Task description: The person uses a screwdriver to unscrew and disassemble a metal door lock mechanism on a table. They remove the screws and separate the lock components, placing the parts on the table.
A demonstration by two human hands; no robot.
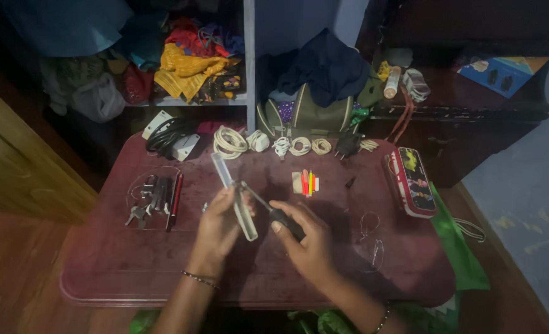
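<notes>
Head view: a person sits at a dark red worktop [163, 272], both hands raised just above its middle.
Risk: the screwdriver tip [244, 185] meets the clear tube [234, 195] at a shallow angle, so by my judgement it could skid off the smooth plastic toward the left hand's fingers [228, 198]. The dim light would make that harder to catch.
Second risk: the tube is gripped only near its middle, with a long end free; a hard push could twist it out of the grasp and knock it into the small parts lying beyond.
Left hand [215, 226]: curled around the clear tube, fingers closed on it, holding it tilted with its far end pointing far-left.
Right hand [305, 241]: clenched on the black handle of the screwdriver [283, 219], its thin shaft running far-left to touch the tube.
Tube position: in the air over the worktop's middle, between the two hands.
Left of the hands: a bunch of pliers and tools [157, 198] lying flat.
Far edge: a row of coiled white cables [268, 143] and a black plug [347, 145].
Beyond the hands: a little set of coloured pieces [306, 183].
Right: a red pencil case [410, 182], well apart from the hands.
</notes>
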